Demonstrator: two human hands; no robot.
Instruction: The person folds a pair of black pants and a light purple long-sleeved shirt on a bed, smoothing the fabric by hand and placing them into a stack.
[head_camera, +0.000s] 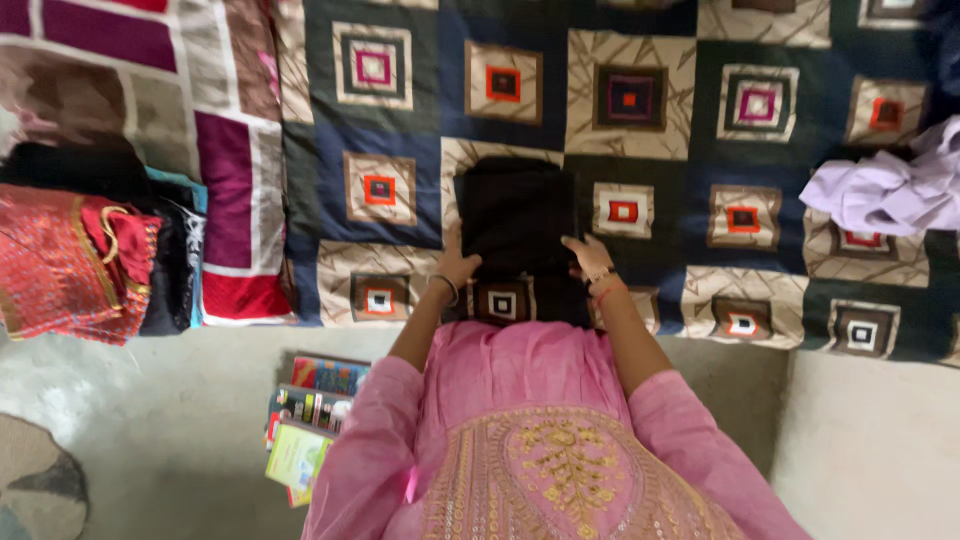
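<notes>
At the left edge of the frame a stack of folded red and black embroidered garments (85, 250) is seen on the patchwork quilt with square patterns (640, 150). In the lower left, colourful books (305, 425) lie on the floor. At centre, a folded black cloth (517, 225) is pressed flat by the left hand (457, 268) and right hand (590, 258), fingers spread on its lower corners. A crumpled lilac garment (885, 185) lies at the right edge.

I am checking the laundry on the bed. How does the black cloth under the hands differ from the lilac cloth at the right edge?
The black cloth is folded into a flat rectangle; the lilac cloth lies crumpled. The black one is dark, the lilac one pale. The left hand and right hand press on the black cloth; nothing touches the lilac one. Both lie on the patchwork quilt.
</notes>
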